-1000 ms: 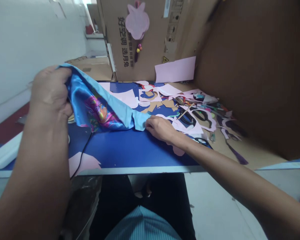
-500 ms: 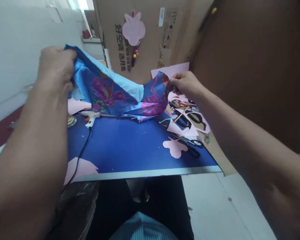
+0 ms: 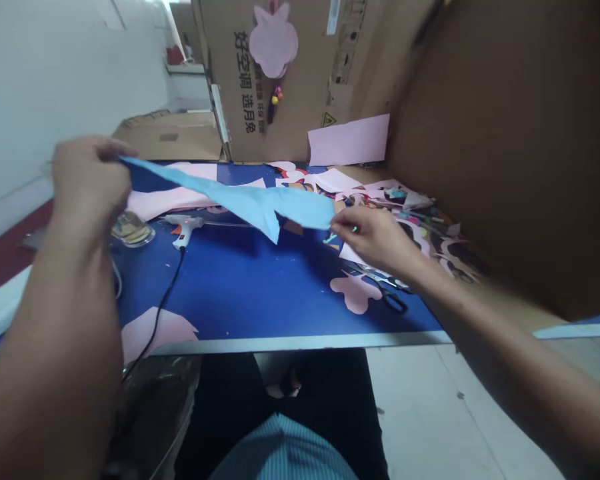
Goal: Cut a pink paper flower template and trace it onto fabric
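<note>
A light blue piece of fabric [image 3: 250, 200] is stretched above the blue table [image 3: 260, 287], its plain side showing and a pointed corner hanging in the middle. My left hand [image 3: 91, 180] is closed on its left end. At the other end, my right hand [image 3: 370, 233] pinches the edge between thumb and fingers. Below the cloth on the left lies a white glue gun [image 3: 185, 230] with a black cord. A pink paper cutout [image 3: 356, 293] and black-handled scissors [image 3: 393, 300] lie in front of my right hand.
Pink paper scraps and small craft pieces [image 3: 380, 193] clutter the table's right side. A cardboard box wall [image 3: 300, 113] stands behind, with a large brown panel [image 3: 505, 133] at right. A clear round container [image 3: 133, 230] sits at left; pink paper [image 3: 157, 330] lies at the front edge.
Both hands have come down with the fabric, the left one most. The printed flowered side showed before; now the plain light blue side does, held flatter and lower.
</note>
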`<state>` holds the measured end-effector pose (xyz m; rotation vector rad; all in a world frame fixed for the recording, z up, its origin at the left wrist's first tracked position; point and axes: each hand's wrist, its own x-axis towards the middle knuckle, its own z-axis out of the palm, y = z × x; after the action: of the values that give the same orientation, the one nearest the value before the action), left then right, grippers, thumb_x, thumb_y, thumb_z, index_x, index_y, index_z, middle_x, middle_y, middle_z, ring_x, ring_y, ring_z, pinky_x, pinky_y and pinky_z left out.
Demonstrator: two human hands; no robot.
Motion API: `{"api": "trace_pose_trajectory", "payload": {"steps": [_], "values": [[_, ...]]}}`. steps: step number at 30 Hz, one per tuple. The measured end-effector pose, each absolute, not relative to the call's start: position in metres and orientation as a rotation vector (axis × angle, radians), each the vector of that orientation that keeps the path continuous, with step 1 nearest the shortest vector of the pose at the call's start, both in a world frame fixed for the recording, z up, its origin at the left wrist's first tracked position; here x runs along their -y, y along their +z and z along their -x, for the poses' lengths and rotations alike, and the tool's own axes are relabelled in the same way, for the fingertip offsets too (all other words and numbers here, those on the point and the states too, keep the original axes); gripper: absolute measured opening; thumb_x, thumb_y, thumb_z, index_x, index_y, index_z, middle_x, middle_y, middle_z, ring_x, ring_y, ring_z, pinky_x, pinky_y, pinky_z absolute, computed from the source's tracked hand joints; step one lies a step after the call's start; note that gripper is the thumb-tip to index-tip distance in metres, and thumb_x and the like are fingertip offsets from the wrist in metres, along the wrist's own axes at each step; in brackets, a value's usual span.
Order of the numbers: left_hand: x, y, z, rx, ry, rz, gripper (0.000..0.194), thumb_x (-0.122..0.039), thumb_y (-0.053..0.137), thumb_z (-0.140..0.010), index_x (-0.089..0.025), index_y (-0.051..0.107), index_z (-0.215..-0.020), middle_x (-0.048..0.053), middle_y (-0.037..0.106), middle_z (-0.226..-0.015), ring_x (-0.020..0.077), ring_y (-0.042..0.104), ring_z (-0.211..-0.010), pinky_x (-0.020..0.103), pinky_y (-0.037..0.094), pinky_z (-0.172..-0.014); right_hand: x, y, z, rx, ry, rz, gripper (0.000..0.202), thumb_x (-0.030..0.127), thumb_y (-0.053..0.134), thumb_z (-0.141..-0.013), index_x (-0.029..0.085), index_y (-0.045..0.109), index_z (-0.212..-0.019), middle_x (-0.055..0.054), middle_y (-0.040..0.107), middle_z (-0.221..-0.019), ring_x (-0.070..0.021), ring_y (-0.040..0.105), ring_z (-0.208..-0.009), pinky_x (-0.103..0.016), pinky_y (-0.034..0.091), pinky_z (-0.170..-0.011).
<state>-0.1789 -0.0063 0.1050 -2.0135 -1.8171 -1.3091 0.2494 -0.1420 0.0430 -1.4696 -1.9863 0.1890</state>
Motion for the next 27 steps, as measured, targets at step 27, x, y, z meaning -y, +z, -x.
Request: {"api": "trace_pose_trajectory", "payload": {"steps": [27], "values": [[0.175, -0.048, 0.025, 1.022, -0.524, 3.026, 0.04, -0.032, 0.048, -0.114, -0.018, 0.069, -0.145, 0.016, 0.06, -0.165, 0.0344, 0.059, -0.151, 0.059, 0.047, -0.126, 0.286, -0.014, -0.267, 2.04, -0.033, 1.682, 0.022, 0.029, 0.059, -0.113, 0.022, 0.075, -0.127, -0.012, 0.078, -0.129, -0.0291, 0.077, -0.113, -0.041, 0.061, -0.092]]}}
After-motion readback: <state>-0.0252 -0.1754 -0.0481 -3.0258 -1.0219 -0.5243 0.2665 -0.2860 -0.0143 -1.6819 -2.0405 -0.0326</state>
